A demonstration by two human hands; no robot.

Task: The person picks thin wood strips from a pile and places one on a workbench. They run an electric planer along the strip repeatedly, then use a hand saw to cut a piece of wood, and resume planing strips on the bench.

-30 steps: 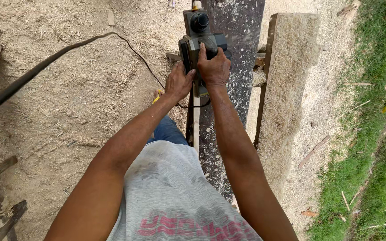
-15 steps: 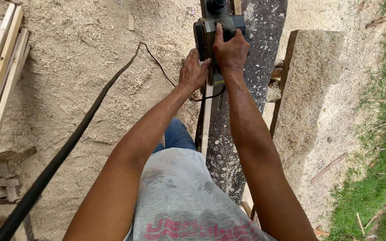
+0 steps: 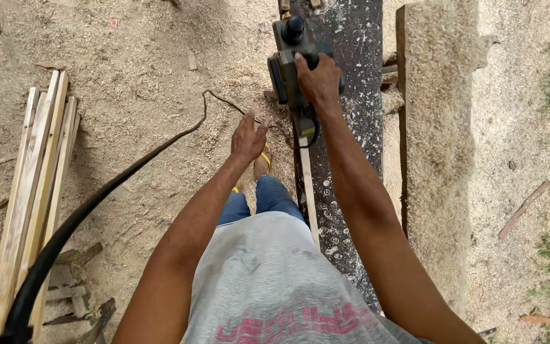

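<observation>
Hands apart: right hand (image 3: 316, 79) grips the planer (image 3: 294, 60) on the dark board (image 3: 351, 159), left hand (image 3: 247, 137) hangs open and empty, so one-handed the planer could tilt and gouge.

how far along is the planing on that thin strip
Done: sawdust covers the ground and a pile of strips lies aside. In hand: right hand grips the planer on the strip; left hand hangs free. What's left can't be judged.
</observation>
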